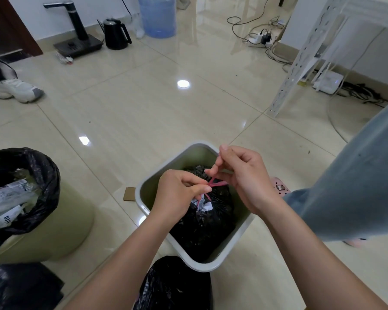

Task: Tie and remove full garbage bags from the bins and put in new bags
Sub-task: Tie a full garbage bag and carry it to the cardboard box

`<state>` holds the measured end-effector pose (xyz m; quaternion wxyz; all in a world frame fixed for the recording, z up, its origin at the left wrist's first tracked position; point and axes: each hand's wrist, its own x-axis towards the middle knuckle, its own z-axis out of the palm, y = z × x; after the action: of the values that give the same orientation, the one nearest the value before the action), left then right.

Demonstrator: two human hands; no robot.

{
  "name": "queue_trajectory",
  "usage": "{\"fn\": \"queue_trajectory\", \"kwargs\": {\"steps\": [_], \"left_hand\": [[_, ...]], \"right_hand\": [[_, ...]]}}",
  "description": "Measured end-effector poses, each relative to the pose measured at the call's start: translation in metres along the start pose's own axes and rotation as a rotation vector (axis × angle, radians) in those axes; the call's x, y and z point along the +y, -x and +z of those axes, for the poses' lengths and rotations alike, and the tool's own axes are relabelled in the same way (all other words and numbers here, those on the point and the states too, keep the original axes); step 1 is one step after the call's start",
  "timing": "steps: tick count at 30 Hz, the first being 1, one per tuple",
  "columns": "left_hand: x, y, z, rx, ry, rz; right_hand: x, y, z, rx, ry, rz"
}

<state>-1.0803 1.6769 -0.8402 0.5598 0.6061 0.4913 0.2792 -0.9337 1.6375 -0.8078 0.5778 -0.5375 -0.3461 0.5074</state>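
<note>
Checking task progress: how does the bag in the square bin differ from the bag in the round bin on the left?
The square bin's bag is gathered shut, both hands pinching its pink drawstring; the round bin's bag gapes open, trash showing. The first sits inside the bin; the second folds over its rim. Both are black.

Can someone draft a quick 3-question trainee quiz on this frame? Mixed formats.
1. True or false: the black bag being tied already sits outside the square bin.
2. Multiple choice: what do both hands pinch? A) a pink drawstring B) a cardboard scrap C) a kettle cord
3. Short answer: what state is the round bin on the left in?

Key
1. False: it is inside the bin.
2. A: the left hand and right hand each pinch the pink drawstring with their fingers.
3. It is lined with a black bag, open at the top, with rubbish in it.
</note>
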Motion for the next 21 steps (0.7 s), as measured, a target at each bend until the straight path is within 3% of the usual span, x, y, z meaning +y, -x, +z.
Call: {"fn": "queue_trajectory", "kwargs": {"steps": [5,8,11,21], "left_hand": [[0.001,0.002,0.001,0.034,-0.067,0.015],[-0.001,-0.001,0.0,0.082,-0.012,-0.068],[-0.003,-0.002,-0.001,0.09,0.041,-0.117],[-0.005,-0.005,-0.003,0.112,0.093,-0.148]], "right_hand": [[0.008,-0.002,0.001,-0.089,-0.048,-0.04],[0.014,-0.008,-0.007,-0.014,0.265,-0.083],[0.022,-0.007,-0.014,-0.085,0.532,0.013],[0.022,-0.008,-0.022,-0.097,0.862,0.004]]}}
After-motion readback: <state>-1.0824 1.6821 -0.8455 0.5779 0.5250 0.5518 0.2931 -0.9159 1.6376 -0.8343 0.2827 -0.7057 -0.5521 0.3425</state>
